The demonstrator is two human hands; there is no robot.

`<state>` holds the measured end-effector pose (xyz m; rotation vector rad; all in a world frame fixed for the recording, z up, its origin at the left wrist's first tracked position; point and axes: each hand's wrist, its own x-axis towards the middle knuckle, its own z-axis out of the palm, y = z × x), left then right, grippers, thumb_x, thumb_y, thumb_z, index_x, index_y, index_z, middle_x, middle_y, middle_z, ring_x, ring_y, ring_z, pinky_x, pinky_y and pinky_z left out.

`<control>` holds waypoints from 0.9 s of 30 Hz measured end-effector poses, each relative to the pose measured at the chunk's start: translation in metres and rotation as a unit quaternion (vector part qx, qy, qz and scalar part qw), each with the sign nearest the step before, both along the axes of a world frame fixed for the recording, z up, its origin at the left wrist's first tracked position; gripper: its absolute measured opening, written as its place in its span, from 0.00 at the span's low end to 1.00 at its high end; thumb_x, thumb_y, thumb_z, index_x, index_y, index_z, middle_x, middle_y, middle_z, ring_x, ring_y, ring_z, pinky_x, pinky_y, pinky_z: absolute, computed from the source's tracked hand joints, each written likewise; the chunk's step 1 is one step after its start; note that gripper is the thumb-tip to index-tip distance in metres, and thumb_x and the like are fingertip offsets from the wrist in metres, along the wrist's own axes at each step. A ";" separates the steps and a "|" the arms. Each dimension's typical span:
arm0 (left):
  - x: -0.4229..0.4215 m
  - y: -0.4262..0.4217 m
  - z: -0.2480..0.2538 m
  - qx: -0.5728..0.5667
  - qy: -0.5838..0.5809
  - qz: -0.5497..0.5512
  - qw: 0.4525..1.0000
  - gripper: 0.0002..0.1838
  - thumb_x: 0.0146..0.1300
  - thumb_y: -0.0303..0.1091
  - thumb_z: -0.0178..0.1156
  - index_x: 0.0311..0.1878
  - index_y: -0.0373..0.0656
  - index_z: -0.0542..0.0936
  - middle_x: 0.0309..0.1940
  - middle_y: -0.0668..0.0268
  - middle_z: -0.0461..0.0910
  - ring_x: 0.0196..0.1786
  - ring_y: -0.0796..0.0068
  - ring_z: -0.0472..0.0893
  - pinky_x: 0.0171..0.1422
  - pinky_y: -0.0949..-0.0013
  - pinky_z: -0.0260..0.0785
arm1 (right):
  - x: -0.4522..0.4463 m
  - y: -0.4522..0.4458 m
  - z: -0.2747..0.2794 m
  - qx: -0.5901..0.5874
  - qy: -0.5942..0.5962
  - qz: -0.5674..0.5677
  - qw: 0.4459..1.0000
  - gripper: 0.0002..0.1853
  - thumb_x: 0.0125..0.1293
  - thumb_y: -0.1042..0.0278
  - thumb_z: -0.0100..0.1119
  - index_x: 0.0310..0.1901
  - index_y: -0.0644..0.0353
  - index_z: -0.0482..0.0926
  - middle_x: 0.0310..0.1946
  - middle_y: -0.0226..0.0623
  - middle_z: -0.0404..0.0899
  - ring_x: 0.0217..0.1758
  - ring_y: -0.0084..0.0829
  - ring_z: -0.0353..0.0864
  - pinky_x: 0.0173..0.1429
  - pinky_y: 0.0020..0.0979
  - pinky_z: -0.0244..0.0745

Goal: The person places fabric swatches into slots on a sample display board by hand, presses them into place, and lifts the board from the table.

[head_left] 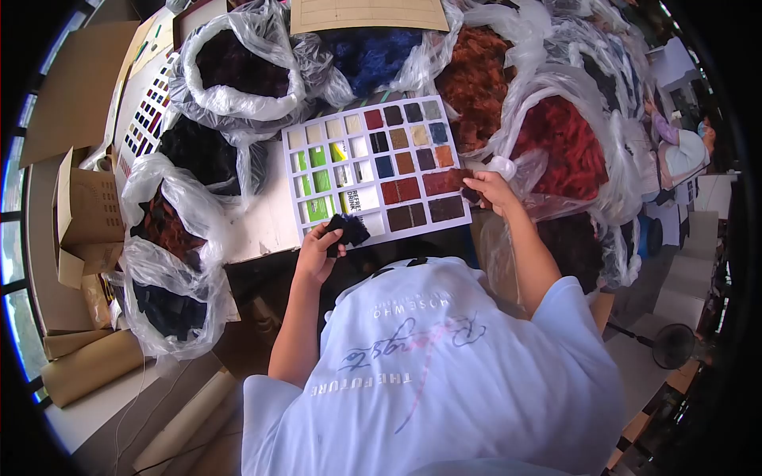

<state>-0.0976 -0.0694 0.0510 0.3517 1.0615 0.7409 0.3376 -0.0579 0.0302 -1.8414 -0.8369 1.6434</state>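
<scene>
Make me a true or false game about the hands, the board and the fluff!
1. The left hand holds dark fluff. True.
2. The right hand is holding nothing. False: it holds a brown tuft.
3. The board has colour squares in rows. True.
4. The blue fluff sits in a cardboard box. False: it is in a clear bag.
5. The bright red fluff is to the right of the board. True.
6. The shirt has no writing on it. False: there are words across the front.
</scene>
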 end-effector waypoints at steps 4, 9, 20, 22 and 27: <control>0.021 0.012 -0.004 0.002 0.017 0.007 1.000 0.07 0.64 0.22 0.61 0.44 0.41 0.76 0.32 0.66 0.77 0.25 0.73 0.76 0.32 0.68 0.71 | 0.012 -0.014 0.008 0.038 0.038 -0.069 0.996 0.10 0.69 0.58 0.62 0.37 0.54 0.80 0.26 0.24 0.80 0.22 0.16 0.77 0.20 0.20 0.62; 0.033 0.011 -0.001 -0.013 0.044 0.027 0.999 0.06 0.64 0.23 0.60 0.43 0.41 0.76 0.31 0.66 0.77 0.25 0.73 0.76 0.32 0.68 0.71 | 0.004 -0.024 0.013 0.027 0.137 -0.072 0.988 0.11 0.69 0.60 0.61 0.45 0.57 0.82 0.28 0.24 0.81 0.20 0.13 0.73 0.18 0.17 0.61; 0.028 0.025 0.011 0.015 0.123 0.033 0.992 0.06 0.64 0.23 0.61 0.43 0.41 0.76 0.31 0.66 0.78 0.26 0.74 0.76 0.33 0.68 0.71 | -0.111 0.010 0.008 0.083 0.089 0.158 0.980 0.14 0.66 0.61 0.64 0.42 0.65 0.82 0.18 0.26 0.73 0.14 0.18 0.68 0.16 0.24 0.65; 0.021 0.041 0.008 0.032 0.125 0.018 0.992 0.06 0.64 0.23 0.61 0.44 0.39 0.77 0.32 0.65 0.78 0.26 0.74 0.77 0.33 0.68 0.71 | -0.120 0.024 0.010 0.100 0.066 0.165 0.979 0.13 0.66 0.61 0.63 0.43 0.65 0.82 0.18 0.27 0.73 0.14 0.18 0.68 0.17 0.24 0.66; 0.005 0.090 0.004 0.102 0.123 -0.024 0.987 0.08 0.63 0.22 0.61 0.45 0.35 0.77 0.33 0.63 0.79 0.27 0.76 0.76 0.34 0.70 0.71 | -0.136 0.069 0.020 0.086 -0.002 0.210 0.974 0.13 0.66 0.61 0.63 0.44 0.62 0.82 0.19 0.30 0.76 0.16 0.21 0.72 0.19 0.26 0.69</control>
